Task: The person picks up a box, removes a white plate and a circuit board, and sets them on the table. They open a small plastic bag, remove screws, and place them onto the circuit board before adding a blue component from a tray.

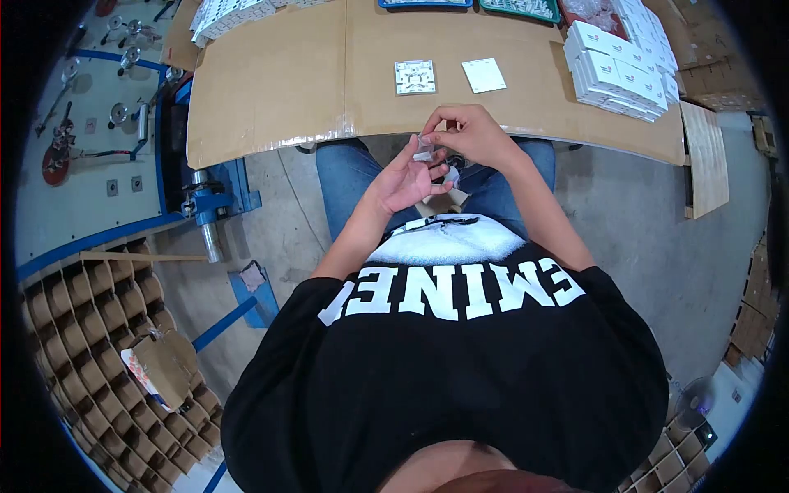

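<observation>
Just off the table's near edge, above my lap, both hands meet at a small translucent and whitish piece; it looks like a little plastic bag, but its exact kind is too small to tell. My left hand is palm up, with thumb and fingertips around the piece's lower part and the other fingers loosely curled. From above, my right hand pinches its upper end between thumb and forefinger. On the cardboard-covered table beyond lie a white square frame with moulded details and a plain white square plate.
Stacked white boxes stand on the table's right side, more white pieces at the far left. Along the back are a blue tray, a green tray and clear plastic bags. A blue metal stand is left of my legs.
</observation>
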The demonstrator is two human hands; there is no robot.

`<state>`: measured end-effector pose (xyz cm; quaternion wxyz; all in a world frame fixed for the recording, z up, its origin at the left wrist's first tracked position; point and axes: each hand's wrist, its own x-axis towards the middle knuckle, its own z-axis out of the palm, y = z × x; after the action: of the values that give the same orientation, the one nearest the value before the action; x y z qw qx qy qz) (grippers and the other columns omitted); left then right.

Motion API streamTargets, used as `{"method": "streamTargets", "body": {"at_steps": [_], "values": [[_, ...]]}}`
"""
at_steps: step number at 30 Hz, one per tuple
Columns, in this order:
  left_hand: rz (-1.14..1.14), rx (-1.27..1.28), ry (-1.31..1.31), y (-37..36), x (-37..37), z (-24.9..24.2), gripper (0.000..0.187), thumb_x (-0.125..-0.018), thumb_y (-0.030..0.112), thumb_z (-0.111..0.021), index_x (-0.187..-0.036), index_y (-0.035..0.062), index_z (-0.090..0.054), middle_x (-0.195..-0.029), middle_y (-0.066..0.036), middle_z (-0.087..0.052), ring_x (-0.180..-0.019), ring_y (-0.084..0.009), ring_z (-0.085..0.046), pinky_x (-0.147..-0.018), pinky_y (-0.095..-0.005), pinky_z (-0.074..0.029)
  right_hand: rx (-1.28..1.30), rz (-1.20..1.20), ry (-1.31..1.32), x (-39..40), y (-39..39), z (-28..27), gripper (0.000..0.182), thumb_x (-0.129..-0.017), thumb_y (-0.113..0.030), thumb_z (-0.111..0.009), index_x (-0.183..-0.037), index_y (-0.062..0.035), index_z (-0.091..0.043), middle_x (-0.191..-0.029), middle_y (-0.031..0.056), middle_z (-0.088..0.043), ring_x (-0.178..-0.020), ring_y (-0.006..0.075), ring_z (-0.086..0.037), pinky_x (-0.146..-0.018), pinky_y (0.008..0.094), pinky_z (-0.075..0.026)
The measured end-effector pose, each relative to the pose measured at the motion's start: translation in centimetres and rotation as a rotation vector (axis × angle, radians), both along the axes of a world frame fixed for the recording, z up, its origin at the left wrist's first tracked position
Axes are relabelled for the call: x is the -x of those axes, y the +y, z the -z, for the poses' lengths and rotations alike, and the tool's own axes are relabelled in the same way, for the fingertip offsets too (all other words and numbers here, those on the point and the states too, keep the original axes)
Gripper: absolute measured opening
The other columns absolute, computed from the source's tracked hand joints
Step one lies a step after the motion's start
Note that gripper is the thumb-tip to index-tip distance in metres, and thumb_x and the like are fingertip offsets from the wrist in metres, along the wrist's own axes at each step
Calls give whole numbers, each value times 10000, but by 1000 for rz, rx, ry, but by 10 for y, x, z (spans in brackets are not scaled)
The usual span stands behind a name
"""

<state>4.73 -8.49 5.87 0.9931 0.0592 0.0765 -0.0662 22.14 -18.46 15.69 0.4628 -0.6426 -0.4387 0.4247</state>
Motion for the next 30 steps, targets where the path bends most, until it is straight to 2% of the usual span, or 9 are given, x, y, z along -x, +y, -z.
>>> {"method": "streamTargets", "body": {"at_steps": [4,7,12,13,17,19,22,26,30], "values": [[7,-37,18,1,0,-5,375,-1006,547,-529,-1178,231,-637,-1126,3,-673,-1099,-172,-615,-1013,-510,-445,-154,-30,-136,-3,0,3,88,-845,-97,-760,-911,-56,-719,-841,2,-620,-719,98,-509,-636,264,-406],[19,-82,37,2,0,-13,380,-1015,536,-522,-1173,208,-633,-1135,-7,-659,-1092,-168,-610,-1007,-479,-457,-152,-69,-197,-9,2,7,92,-848,-118,-760,-901,-55,-720,-833,1,-620,-725,100,-505,-653,275,-407],[-88,-610,131,9,2,-34,459,-1049,489,-485,-1265,94,-579,-1126,-48,-624,-982,-161,-585,-949,-387,-483,-2,-122,-258,-23,6,-2,123,-853,-158,-764,-912,-57,-725,-750,-2,-615,-694,93,-503,-630,279,-401],[-106,-540,126,11,0,-40,455,-1063,442,-480,-1289,56,-564,-1118,-52,-616,-961,-163,-571,-935,-376,-483,31,-120,-255,-25,7,-5,132,-855,-172,-765,-914,-60,-728,-717,-3,-610,-680,89,-498,-619,275,-396],[-114,-442,127,21,-2,-56,409,-1074,383,-477,-1253,33,-589,-1104,-63,-630,-960,-162,-583,-918,-357,-491,33,-113,-161,-30,12,-18,117,-856,-169,-761,-911,-70,-735,-684,-11,-609,-658,73,-480,-599,259,-378],[-137,-663,138,22,-2,-58,386,-1078,340,-476,-1225,11,-616,-1085,-82,-655,-958,-164,-610,-905,-338,-503,8,-134,-125,-32,14,-20,128,-825,-142,-753,-919,-57,-748,-702,9,-621,-663,96,-495,-608,287,-410],[-135,-696,117,22,-3,-63,395,-1062,345,-508,-1217,-1,-616,-1077,-107,-666,-991,-204,-622,-929,-369,-501,-12,-170,-163,-36,18,-16,105,-847,-148,-759,-911,-71,-731,-756,-34,-635,-682,48,-492,-600,234,-366],[-152,-663,99,20,-7,-63,385,-1063,325,-509,-1213,-12,-619,-1081,-128,-686,-986,-213,-644,-921,-375,-518,-51,-211,-133,-34,23,-17,95,-850,-139,-754,-902,-64,-727,-782,-39,-639,-702,52,-507,-621,233,-386],[-182,-627,116,19,-7,-66,388,-1067,319,-497,-1214,-19,-618,-1094,-144,-687,-991,-218,-656,-930,-385,-527,-93,-285,-138,-38,25,-12,113,-863,-125,-734,-926,-32,-725,-886,-2,-659,-766,92,-546,-667,244,-416]]}}
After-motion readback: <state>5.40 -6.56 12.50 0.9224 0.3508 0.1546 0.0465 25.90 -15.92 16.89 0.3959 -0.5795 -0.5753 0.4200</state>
